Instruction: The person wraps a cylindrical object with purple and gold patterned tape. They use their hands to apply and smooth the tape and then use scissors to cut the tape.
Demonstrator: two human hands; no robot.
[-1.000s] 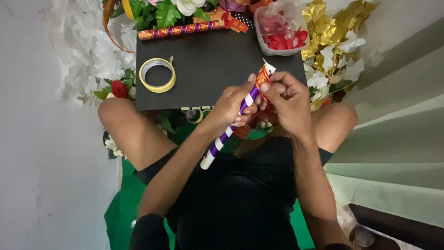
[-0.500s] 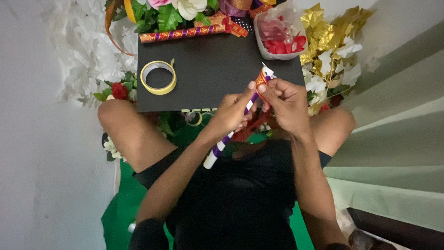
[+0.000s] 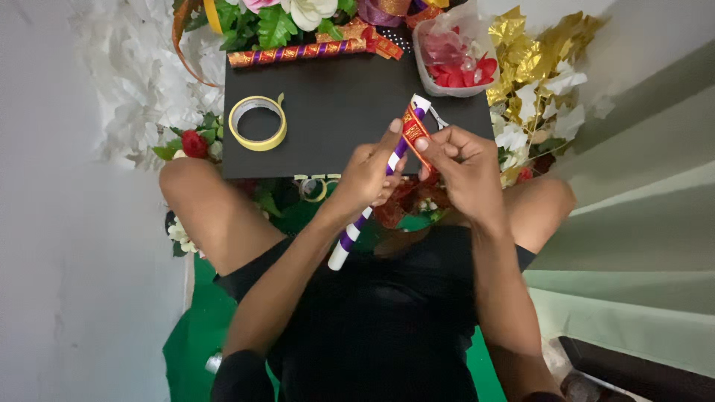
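The left hand (image 3: 369, 175) wraps its grip around the middle of a long white stick spiralled with purple ribbon (image 3: 372, 197), thumb stretched up along the shaft, so the stick runs tilted from about 7 o'clock, near the lap, up to 1 o'clock over the front edge of a flat black board (image 3: 335, 112) that serves as the worktop. At the stick's upper end the right hand (image 3: 465, 167) pinches a strip of red ribbon with gold pattern (image 3: 413, 130) between thumb and forefinger, pressing it against the shaft just below the white tip; the remaining fingers curl loosely behind. The two hands sit just beside each other, the ribbon between them. On the board at 10 o'clock from the hands lies a yellow roll of tape (image 3: 258, 123), flat and well apart from them. Along the board's far edge at 12 o'clock lies a finished stick wound in red, gold and purple ribbon (image 3: 298, 52), with green leaves and a white artificial flower (image 3: 309, 11) behind it. At 1 o'clock a clear plastic tub of red petals (image 3: 454, 56) rests at the board's corner, and beyond it at 2 o'clock spreads gold and white foliage (image 3: 536, 59). A small red artificial rose (image 3: 194, 143) lies at 9 o'clock beside the bare knee.
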